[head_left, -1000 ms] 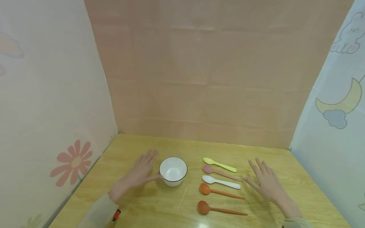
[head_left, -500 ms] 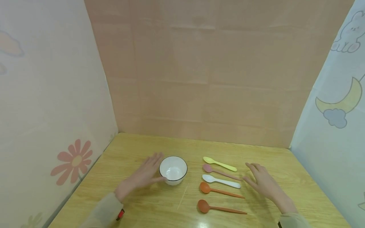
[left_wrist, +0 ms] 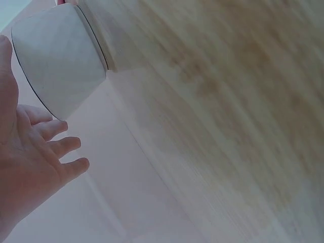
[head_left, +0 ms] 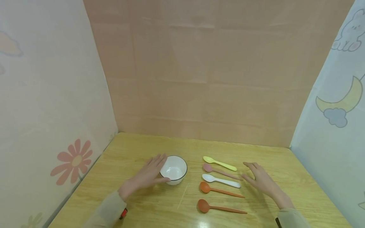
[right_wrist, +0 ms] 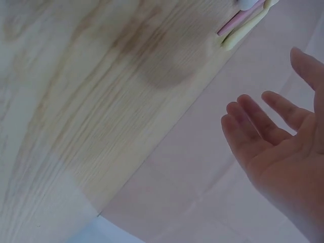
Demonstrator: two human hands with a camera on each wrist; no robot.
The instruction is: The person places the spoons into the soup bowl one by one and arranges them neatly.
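Note:
A white bowl (head_left: 175,170) with a dark rim stands upright on the table. My left hand (head_left: 146,176) is at its left side, fingers extended over the rim and thumb along the near side. In the left wrist view the fingers spread beside the bowl (left_wrist: 61,58) without wrapping it. To the bowl's right lie a yellow spoon (head_left: 220,163), a pink spoon (head_left: 222,172), a white spoon (head_left: 222,180), an orange spoon (head_left: 222,191) and a reddish-brown spoon (head_left: 223,208). Just past their handle ends, my right hand (head_left: 264,184) hovers with loosely bent fingers, holding nothing.
The wooden table (head_left: 159,209) reaches back to a plain beige backdrop (head_left: 199,79). Pale printed cloths hang on both sides, the left cloth (head_left: 57,104) with a flower and the right cloth (head_left: 322,148) with a moon.
My left hand has moved right, from beside the bowl to over its left rim. The right hand has drawn its fingers closer together and shifted slightly left. Bowl and spoons stay put.

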